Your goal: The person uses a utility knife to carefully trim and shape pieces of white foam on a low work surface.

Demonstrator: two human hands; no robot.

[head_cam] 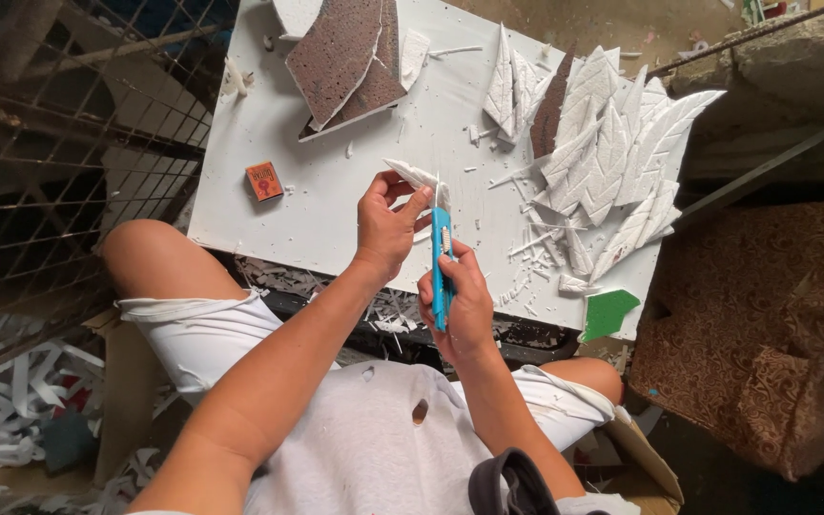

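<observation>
I see left hand (pixel 385 224) pinching a white foam leaf piece (pixel 415 175), right hand (pixel 458 303) clamped on blue plastic cutter (pixel 442 262); blade tip hard to see. Ribbed foam leaves (pixel 612 153) piled far right on tabletop (pixel 336 191).

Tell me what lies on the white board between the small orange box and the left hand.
In the head view, the white board is bare between the small orange box and the left hand, apart perhaps from tiny white scraps.

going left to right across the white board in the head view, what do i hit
small orange box → left hand holding a white foam piece → blue utility knife in the right hand → pile of white foam leaves
</observation>
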